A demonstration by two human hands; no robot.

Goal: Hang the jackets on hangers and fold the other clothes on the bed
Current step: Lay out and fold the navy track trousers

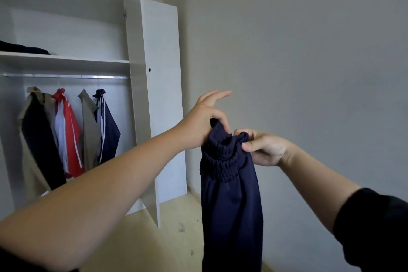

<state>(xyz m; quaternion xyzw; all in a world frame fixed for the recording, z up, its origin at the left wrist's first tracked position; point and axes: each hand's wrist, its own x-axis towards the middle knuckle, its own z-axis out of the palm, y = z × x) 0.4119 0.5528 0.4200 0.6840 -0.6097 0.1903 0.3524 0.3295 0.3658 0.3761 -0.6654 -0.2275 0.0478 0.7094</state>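
Left arm point(92, 201), trousers point(231, 205), wooden floor point(143, 245), wardrobe point(154, 95)

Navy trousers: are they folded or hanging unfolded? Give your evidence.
Unfolded. The left hand and right hand pinch the elastic waistband, and the navy trousers hang straight down past the frame's bottom edge.

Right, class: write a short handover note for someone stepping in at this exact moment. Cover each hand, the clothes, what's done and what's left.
Hands: left hand pinches the trousers at the waistband; right hand grips it too.
Things: trousers hang unfolded in the air; four jackets hang on the rail.
Done: those jackets.
Left: fold the trousers. The bed is out of view.
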